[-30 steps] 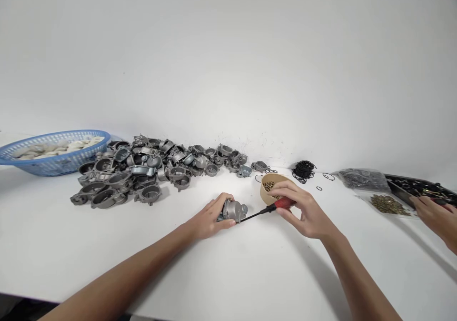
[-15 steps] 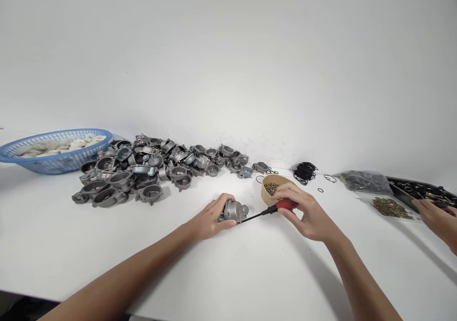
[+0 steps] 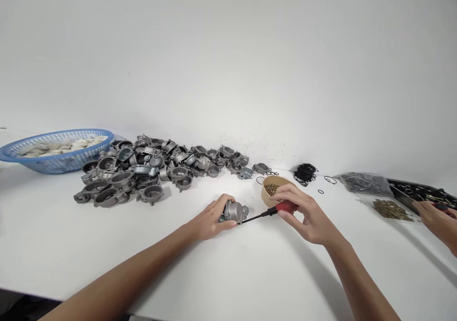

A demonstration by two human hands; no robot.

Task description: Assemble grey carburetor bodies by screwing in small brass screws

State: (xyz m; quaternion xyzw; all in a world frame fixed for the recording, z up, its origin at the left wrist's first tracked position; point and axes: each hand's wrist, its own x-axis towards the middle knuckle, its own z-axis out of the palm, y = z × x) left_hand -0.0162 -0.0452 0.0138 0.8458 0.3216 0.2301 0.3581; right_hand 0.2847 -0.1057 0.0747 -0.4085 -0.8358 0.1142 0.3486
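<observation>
Grey metal housing (image 3: 234,211) gripped by left hand (image 3: 210,220); right hand (image 3: 307,211) clasps red-handled screwdriver (image 3: 273,210).

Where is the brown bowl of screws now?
The bowl sits right of centre in the head view, behind the right hand gripping the red-handled screwdriver, left of the black ring pile.

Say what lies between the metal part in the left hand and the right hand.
Head view: only the screwdriver's black shaft, running from the metal part to the red handle in the right hand.
</observation>
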